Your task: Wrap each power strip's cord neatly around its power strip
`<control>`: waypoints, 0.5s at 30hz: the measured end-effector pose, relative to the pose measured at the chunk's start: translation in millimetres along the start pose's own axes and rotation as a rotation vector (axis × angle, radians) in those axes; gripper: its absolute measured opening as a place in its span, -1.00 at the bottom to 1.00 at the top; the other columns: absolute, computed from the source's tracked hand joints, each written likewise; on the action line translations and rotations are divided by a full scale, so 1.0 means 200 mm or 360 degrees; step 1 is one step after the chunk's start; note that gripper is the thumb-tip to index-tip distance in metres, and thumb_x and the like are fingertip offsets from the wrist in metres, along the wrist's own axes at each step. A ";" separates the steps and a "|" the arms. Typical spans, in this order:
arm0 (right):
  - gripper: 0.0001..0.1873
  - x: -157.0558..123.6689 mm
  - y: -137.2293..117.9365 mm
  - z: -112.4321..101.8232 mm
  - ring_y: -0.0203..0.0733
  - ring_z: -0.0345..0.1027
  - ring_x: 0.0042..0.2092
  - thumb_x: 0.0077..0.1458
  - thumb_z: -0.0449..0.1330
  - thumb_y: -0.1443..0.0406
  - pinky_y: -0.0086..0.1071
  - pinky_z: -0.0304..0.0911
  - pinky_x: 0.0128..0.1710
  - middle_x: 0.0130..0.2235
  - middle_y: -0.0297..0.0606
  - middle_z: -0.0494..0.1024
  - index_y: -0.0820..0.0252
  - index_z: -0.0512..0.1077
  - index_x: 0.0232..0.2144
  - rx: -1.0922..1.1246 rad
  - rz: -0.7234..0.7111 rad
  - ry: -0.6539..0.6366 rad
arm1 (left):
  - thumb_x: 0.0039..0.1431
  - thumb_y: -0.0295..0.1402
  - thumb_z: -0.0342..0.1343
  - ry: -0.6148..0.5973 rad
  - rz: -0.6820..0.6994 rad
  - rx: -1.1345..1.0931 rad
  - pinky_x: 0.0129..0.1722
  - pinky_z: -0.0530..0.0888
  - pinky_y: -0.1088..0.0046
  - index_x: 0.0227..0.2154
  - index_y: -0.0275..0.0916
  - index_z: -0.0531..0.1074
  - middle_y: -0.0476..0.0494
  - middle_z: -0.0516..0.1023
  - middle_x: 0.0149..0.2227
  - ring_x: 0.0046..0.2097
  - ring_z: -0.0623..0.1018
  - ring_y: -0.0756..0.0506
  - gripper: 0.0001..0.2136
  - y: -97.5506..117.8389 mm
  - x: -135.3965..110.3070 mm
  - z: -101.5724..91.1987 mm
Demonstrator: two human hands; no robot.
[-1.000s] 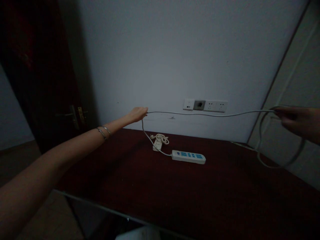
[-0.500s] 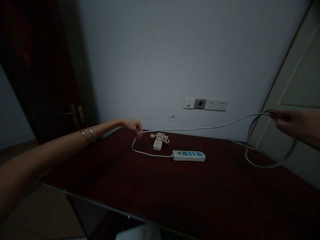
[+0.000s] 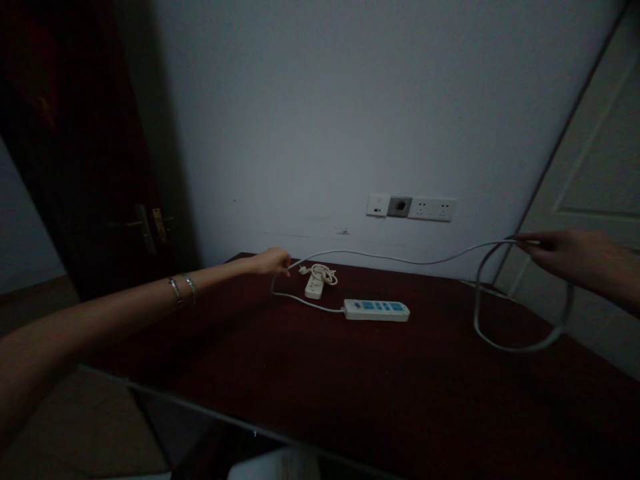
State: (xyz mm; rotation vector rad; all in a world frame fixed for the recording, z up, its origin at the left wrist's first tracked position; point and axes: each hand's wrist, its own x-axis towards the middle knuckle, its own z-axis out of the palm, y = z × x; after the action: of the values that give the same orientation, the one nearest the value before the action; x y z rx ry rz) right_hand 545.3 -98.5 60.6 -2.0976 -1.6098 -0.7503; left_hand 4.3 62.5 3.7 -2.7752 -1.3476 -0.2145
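A long white power cord (image 3: 387,258) runs through the air between my two hands. My left hand (image 3: 274,261), bracelets at its wrist, is closed on the cord above the table's far left part. From there the cord drops and leads to a white power strip (image 3: 377,310) with blue sockets, lying flat on the table. My right hand (image 3: 555,250) pinches the cord at the right, and a loop of it hangs below the fingers. A smaller white power strip (image 3: 314,288) lies behind, its own cord coiled on top with the plug at the left.
The dark red table (image 3: 320,373) stands against a pale wall with a row of wall sockets (image 3: 431,209). A dark door with a handle (image 3: 145,227) is at left, a light panelled door (image 3: 595,167) at right. Something white (image 3: 273,465) shows below the table's front edge.
My right hand has moved a little left and down, its loop shifting with it. My left hand has turned slightly, and the cord between the hands sags more.
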 end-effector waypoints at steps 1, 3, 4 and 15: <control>-0.48 0.00 0.01 0.00 0.06 0.42 -0.38 -0.02 0.00 0.02 -0.29 0.21 -0.49 -0.41 -0.09 0.56 0.13 0.53 -0.14 -0.0018 0.0032 -0.0032 | -0.07 -0.25 0.21 0.0076 -0.0062 0.0047 -0.48 0.18 0.50 -0.50 -0.28 0.48 -0.08 0.48 -0.53 -0.48 0.38 -0.02 -0.82 0.00 0.00 0.01; -0.46 0.00 0.03 0.02 0.07 0.42 -0.34 0.00 -0.02 0.02 -0.28 0.22 -0.47 -0.38 -0.09 0.56 0.13 0.50 -0.09 -0.0046 0.0103 -0.0137 | 0.00 -0.23 0.17 0.0219 -0.0174 0.0126 -0.45 0.20 0.49 -0.44 -0.27 0.45 -0.12 0.50 -0.47 -0.43 0.41 -0.05 -0.81 -0.02 0.01 0.03; -0.45 0.00 0.04 0.02 0.07 0.42 -0.34 0.00 -0.03 0.01 -0.28 0.22 -0.46 -0.38 -0.09 0.56 0.12 0.49 -0.09 -0.0040 0.0121 -0.0153 | 0.03 -0.24 0.14 0.0276 -0.0220 0.0150 -0.44 0.21 0.48 -0.42 -0.28 0.43 -0.14 0.50 -0.45 -0.40 0.42 -0.07 -0.82 -0.04 0.01 0.03; -0.45 -0.04 -0.05 0.00 -0.07 0.28 -0.61 -0.15 0.05 0.00 -0.30 0.12 -0.66 -0.62 -0.17 0.43 0.23 0.54 -0.24 0.0440 0.0326 -0.0384 | 0.25 -0.38 -0.20 0.0599 -0.0420 0.0302 -0.28 0.30 0.37 -0.11 -0.30 0.28 -0.40 0.41 -0.11 -0.16 0.48 -0.20 -0.76 -0.11 0.16 -0.01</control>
State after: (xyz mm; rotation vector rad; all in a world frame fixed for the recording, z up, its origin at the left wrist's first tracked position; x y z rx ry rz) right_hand 534.0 -102.1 55.1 -2.1641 -1.4847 -0.1997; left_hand 5.5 101.2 10.7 -2.2530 -1.5296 -0.5556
